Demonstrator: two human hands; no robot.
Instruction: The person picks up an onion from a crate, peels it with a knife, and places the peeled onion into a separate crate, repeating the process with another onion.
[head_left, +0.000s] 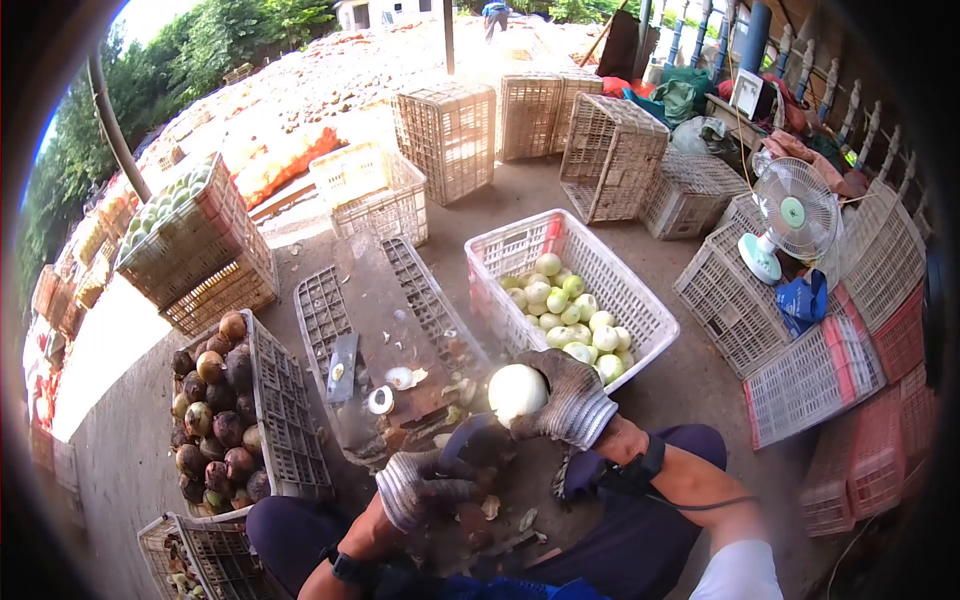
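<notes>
My right hand (570, 395), in a worn grey-and-white glove, is closed around a smooth, pale white round fruit or vegetable (517, 393). Below and to the left, my left hand (425, 488), gloved alike, has its fingers curled in. A dark rounded shape (480, 440) is beside its fingertips; what the hand grips is hidden. Between my knees and beyond lies a worn brown board (385, 310) over a crate, bearing a flat metal blade (342, 367), a white ring-shaped piece (380, 400) and peel scraps.
A white crate (640, 300) ahead right holds pale peeled rounds (570, 305). Another crate (285, 400) at left holds brown-purple unpeeled rounds (215, 410). Stacked crates (810, 390) and a fan (795, 210) stand right. Upturned crates (445, 140) line the back; a person (495, 15) bends far off.
</notes>
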